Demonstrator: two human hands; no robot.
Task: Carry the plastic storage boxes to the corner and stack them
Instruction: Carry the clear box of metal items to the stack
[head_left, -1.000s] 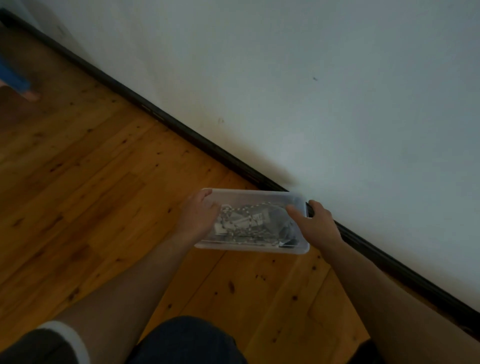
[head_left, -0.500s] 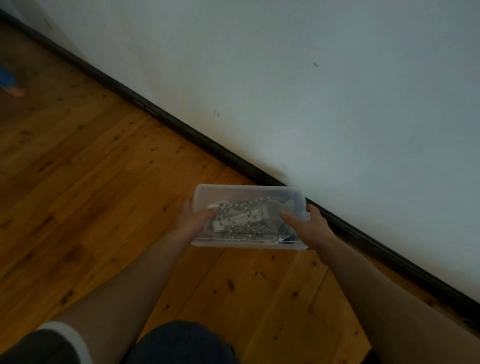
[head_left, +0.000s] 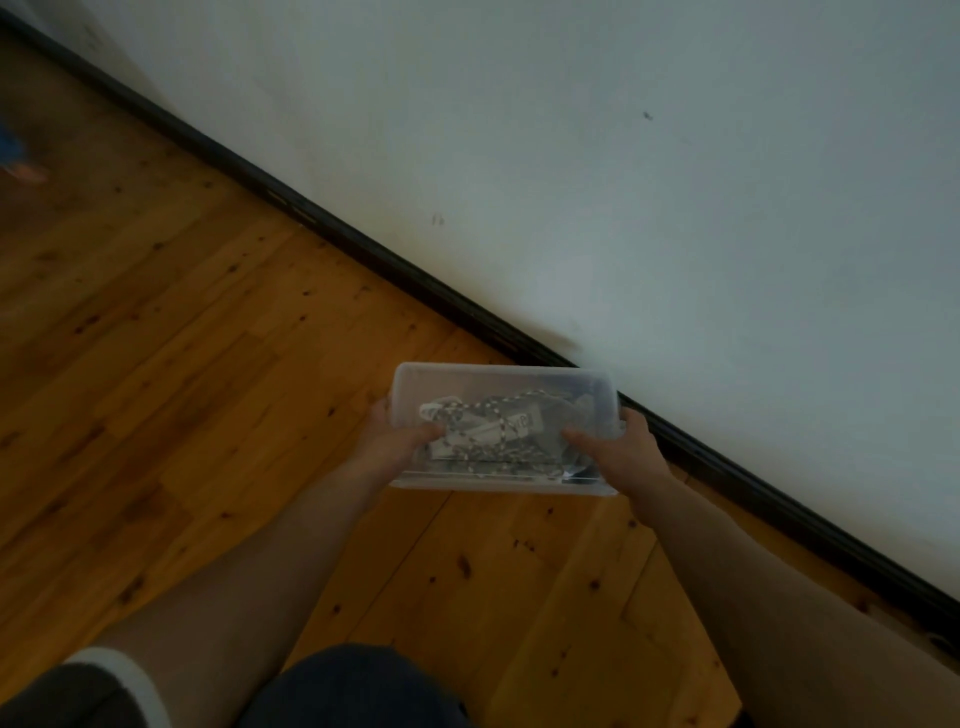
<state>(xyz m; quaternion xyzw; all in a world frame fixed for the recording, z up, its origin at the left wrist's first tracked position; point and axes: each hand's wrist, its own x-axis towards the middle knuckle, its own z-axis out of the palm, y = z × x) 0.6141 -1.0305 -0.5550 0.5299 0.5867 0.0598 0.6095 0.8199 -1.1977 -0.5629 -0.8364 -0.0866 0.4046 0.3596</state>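
Gripping clear storage box (head_left: 506, 387) (cords inside) between left hand (head_left: 387, 447) and right hand (head_left: 623, 452), thumbs on lid, near baseboard (head_left: 363, 249).

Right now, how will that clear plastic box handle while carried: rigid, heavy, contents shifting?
The clear plastic box probably stays rigid: its walls look straight with the left hand and right hand holding its ends. Likely light, going by the relaxed fingers. The loose cords inside may slide if it tilts.
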